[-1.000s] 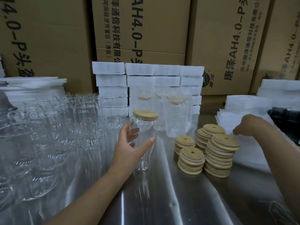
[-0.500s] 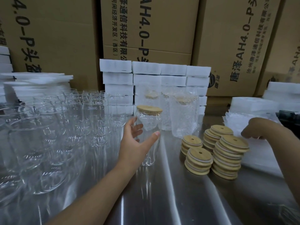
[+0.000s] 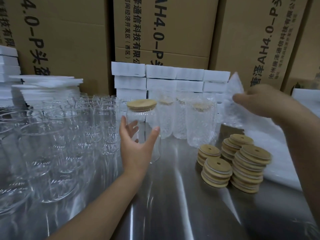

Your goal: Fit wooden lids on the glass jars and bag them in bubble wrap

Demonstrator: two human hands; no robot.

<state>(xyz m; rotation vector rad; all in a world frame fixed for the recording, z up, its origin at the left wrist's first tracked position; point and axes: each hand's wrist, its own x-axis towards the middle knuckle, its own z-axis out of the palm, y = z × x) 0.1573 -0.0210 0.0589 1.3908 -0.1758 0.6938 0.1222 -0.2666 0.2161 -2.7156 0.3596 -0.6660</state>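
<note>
Left hand (image 3: 138, 149) wrapped round the glass jar (image 3: 147, 122) — thumb on the near side, fingers seen through the glass behind. Wooden lid (image 3: 141, 105) sits on the jar, above the fingers. Can't tell if the jar base touches the steel table (image 3: 173, 196). Right hand (image 3: 263, 103) raised, blurred, pinching a bubble wrap bag (image 3: 233, 90). Spare lid stacks (image 3: 242, 163) below the right hand; wrapped jars (image 3: 199, 123) just beyond the left thumb; bare jars (image 3: 69, 129) left of the left hand.
</note>
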